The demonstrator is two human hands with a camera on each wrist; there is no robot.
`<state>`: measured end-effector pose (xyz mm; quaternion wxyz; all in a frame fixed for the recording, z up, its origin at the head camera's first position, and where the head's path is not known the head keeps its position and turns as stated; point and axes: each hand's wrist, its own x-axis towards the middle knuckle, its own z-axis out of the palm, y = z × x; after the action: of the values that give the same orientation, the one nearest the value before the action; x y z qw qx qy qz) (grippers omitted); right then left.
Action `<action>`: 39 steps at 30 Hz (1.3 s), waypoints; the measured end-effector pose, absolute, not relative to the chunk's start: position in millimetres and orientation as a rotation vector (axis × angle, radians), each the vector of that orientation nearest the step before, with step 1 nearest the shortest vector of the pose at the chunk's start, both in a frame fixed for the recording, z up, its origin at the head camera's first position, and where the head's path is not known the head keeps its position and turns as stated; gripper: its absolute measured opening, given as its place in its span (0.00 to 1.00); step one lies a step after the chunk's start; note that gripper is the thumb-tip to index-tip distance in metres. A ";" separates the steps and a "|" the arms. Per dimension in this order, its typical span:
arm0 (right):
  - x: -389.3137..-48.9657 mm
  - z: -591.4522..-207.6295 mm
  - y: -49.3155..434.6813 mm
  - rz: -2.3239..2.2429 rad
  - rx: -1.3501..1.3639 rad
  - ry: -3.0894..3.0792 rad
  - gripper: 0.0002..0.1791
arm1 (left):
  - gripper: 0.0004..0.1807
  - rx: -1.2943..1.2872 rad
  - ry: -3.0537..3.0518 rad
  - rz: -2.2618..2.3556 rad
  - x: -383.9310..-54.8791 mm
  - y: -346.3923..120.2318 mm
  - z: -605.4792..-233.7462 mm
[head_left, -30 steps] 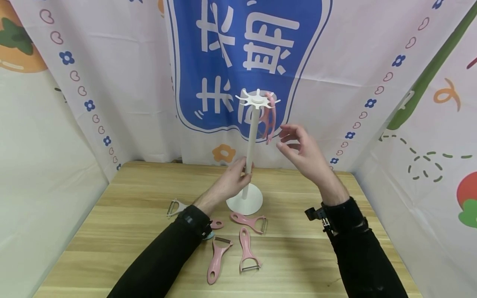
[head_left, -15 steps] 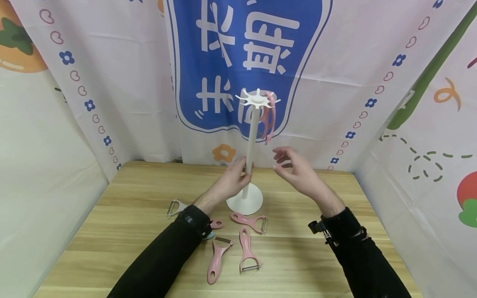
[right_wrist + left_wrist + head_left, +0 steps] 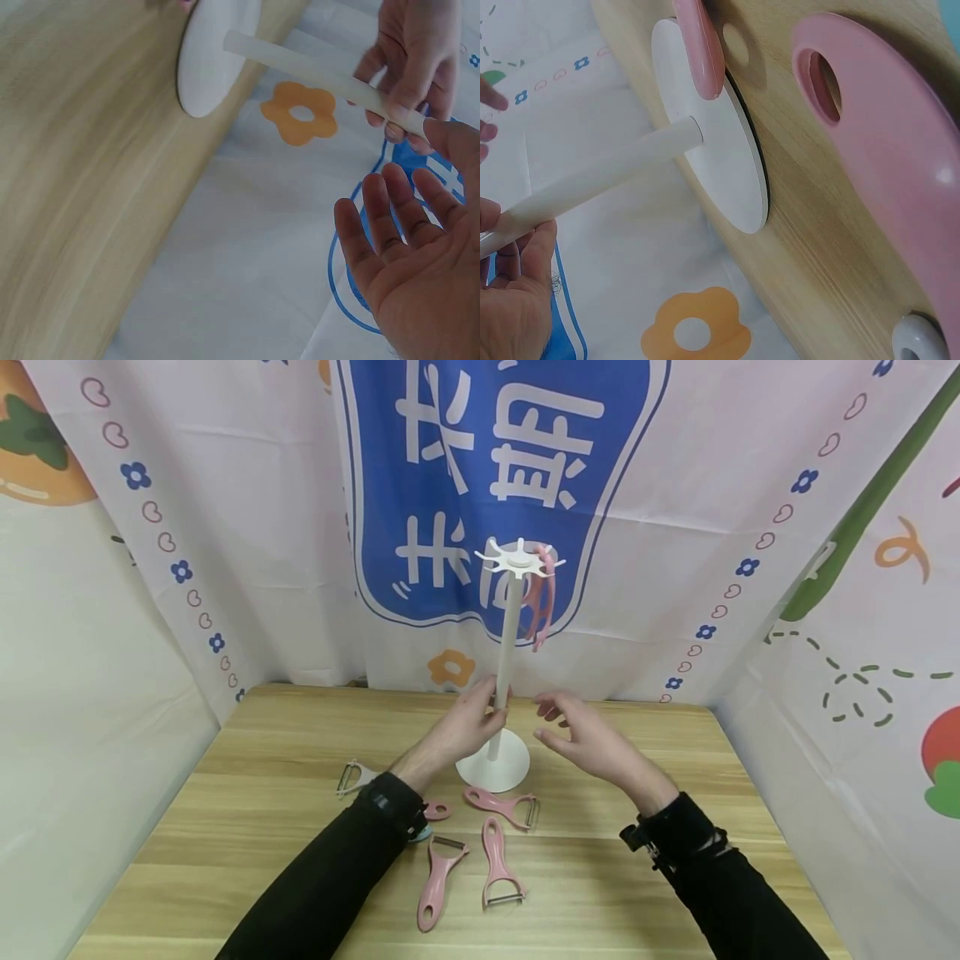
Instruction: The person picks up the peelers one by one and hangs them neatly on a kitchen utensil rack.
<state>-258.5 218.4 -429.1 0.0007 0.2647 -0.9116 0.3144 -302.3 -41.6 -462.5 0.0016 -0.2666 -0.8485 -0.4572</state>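
Note:
A white stand (image 3: 509, 635) with a round base and a ring of hooks on top stands upright on the table. My left hand (image 3: 465, 727) grips its pole low down, thumb and fingers around it, as the left wrist view also shows. To the right of the pole hovers my right hand (image 3: 588, 743), holding nothing, its fingers (image 3: 386, 221) loosely extended in the right wrist view. Pink peelers (image 3: 550, 602) hang from a hook on the stand's right side. In front of the base lie pink peelers, one pointing right (image 3: 491, 802) and two nearer (image 3: 495, 852).
A white peeler (image 3: 363, 776) lies left of the base, partly behind my left forearm. That sleeve also hides most of another pink peeler (image 3: 437, 811) and a light blue item (image 3: 422, 835). A printed cloth (image 3: 277, 568) hangs behind the wooden table (image 3: 615, 877).
My right hand has moved down and slightly left, from beside the hanging peelers to beside the lower pole. My left hand keeps its grip on the pole, and the peelers stay put.

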 end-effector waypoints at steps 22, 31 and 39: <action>-243.8 -476.6 190.7 0.708 1.067 -2.938 0.26 | 0.09 -0.816 -2.670 -1.410 -299.3 -41.4 -461.7; -237.0 -495.3 178.5 0.606 1.150 -2.912 0.25 | 0.10 -0.797 -2.683 -1.412 -299.4 -41.0 -461.3; -230.4 -514.5 170.9 0.525 1.214 -2.910 0.21 | 0.10 -0.803 -2.670 -1.418 -301.1 -41.0 -463.0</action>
<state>-230.4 170.9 -514.5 -0.0275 0.3797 -0.9100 0.1643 -301.1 -41.0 -463.0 0.0069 -0.2568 -0.8536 -0.4532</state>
